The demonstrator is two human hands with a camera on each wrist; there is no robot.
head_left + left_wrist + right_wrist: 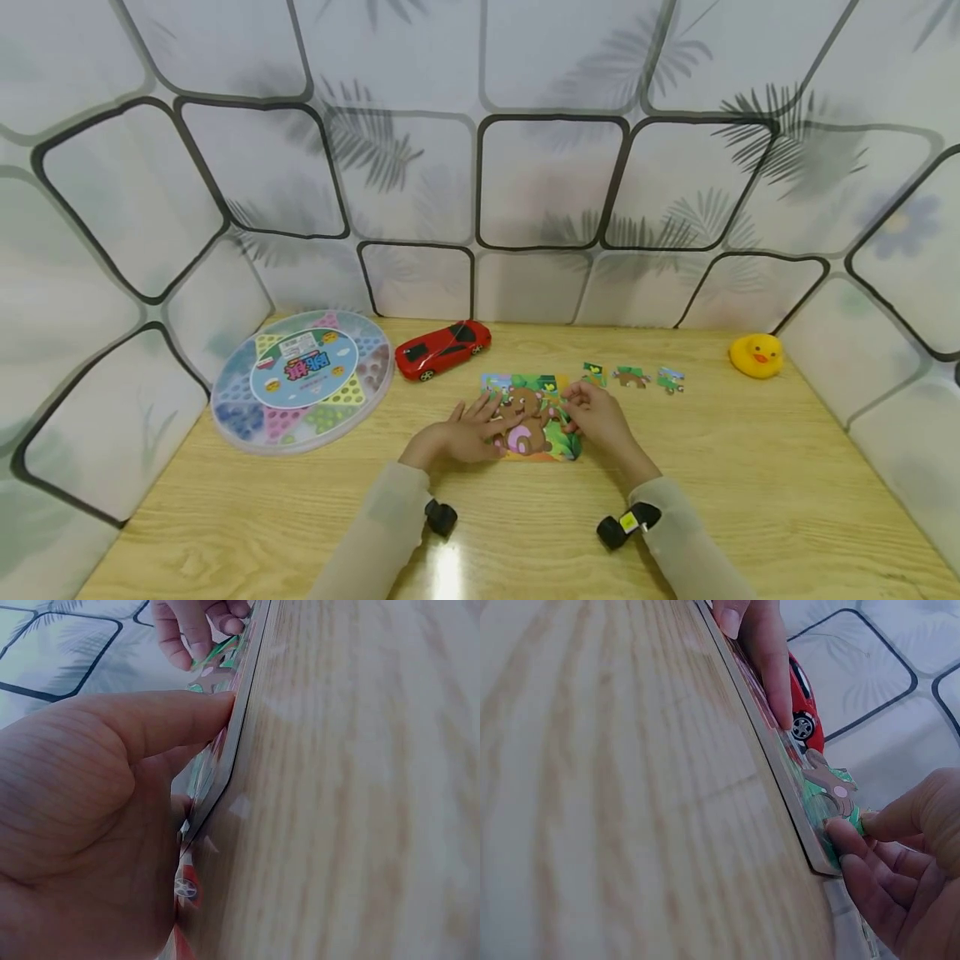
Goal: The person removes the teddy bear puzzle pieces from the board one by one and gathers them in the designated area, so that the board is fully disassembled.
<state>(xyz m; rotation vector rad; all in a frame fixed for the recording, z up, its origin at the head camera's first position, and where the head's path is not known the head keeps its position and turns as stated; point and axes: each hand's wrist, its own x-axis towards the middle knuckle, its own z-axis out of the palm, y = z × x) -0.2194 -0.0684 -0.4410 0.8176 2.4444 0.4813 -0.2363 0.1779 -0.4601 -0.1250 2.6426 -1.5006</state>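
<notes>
A flat jigsaw puzzle (527, 440) with a brown bear picture lies on the wooden table in front of me. My left hand (461, 435) rests on its left part, fingers spread over the picture and thumb along the near edge. At the puzzle's right side, my right hand (602, 418) pinches a jigsaw piece (838, 789) between thumb and fingers. That piece shows brown and green with a pink spot, and stands tilted up from the board in the right wrist view. Behind the right hand lie loose jigsaw pieces, among them a brown one (632, 377) and a blue-green one (671, 381).
A red toy car (444, 350) sits behind the puzzle to the left. Further left lies a round board game (303, 375) with a star pattern. A yellow rubber duck (756, 356) stands at the back right. A patterned cloth wall (551, 183) borders the table (525, 533).
</notes>
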